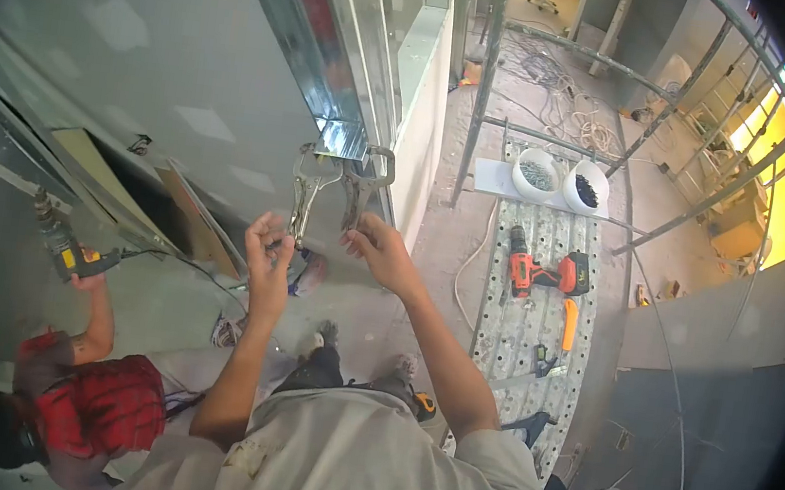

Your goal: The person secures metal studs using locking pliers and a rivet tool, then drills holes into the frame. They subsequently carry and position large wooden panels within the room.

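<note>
Head view: the only view, looking down from a raised platform.
Left hand: fingers curled shut around the lower handles of the left clamp, thumb pressed against the handle.
Right hand: fingers and thumb pinched shut on the handle end of the right clamp.
Clamp type: two locking pliers with wide curved jaws, side by side, handles down toward the hands, jaws up at the cut end of the metal channel.
Jaw contact: both sets of jaws set around the bright end piece of the channel; full closure not clear at this size.
Channel position: running diagonally from the top of the picture down to the middle, against a pale wall panel, directly above both hands.
Step in hand (judged): setting or locking the two clamps onto the channel end.
Next move (judged): firm squeeze on each handle pair until locked, jaws kept square on the metal, check for slip before letting go.
Plank: perforated, to the right of the arms, carrying a red drill, an orange tool and two white tubs.
Co-worker: below left, in a red shirt, one arm raised with a yellow drill against the wall, well apart from the clamps.
</note>
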Action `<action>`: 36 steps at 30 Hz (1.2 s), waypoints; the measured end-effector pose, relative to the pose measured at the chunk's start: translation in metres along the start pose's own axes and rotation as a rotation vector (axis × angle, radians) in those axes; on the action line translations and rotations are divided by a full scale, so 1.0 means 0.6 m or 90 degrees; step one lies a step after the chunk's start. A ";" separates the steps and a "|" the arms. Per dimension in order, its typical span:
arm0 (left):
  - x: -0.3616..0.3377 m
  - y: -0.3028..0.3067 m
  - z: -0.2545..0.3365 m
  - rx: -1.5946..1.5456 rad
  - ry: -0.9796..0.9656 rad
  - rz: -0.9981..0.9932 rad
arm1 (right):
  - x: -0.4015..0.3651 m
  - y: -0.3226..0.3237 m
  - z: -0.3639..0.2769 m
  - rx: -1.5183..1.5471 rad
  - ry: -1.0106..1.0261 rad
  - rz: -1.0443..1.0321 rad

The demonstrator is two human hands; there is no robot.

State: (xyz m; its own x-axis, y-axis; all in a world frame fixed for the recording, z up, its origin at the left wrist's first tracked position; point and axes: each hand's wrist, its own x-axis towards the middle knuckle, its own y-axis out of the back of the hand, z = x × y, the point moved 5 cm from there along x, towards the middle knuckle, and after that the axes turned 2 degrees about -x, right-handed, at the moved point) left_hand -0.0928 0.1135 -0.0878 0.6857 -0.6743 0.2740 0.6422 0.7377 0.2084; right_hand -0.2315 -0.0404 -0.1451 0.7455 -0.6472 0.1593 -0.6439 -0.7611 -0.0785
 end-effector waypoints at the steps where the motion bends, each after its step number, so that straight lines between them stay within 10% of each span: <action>1: -0.003 -0.001 -0.006 -0.036 0.028 0.001 | 0.004 0.004 -0.003 0.007 0.006 -0.003; 15: -0.136 0.013 -0.132 -0.091 0.291 -0.166 | 0.013 -0.003 0.007 -0.069 0.031 -0.007; 20: -0.183 0.021 -0.180 -0.100 0.354 -0.284 | -0.072 -0.004 0.031 -0.097 0.015 0.197; 28: -0.328 0.021 -0.437 0.162 0.393 -0.722 | -0.584 -0.069 0.244 -0.402 -0.290 0.381; 36: -0.399 -0.023 -0.484 0.405 0.128 -1.018 | -1.076 -0.094 0.106 -0.411 -0.616 0.847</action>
State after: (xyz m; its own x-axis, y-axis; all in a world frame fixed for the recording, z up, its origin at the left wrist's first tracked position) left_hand -0.1663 0.2551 -0.4292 -0.3820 -0.6495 -0.6574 0.4833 -0.7468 0.4569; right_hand -0.6659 0.4176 -0.3062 -0.6205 -0.7295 -0.2876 -0.6238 0.2369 0.7448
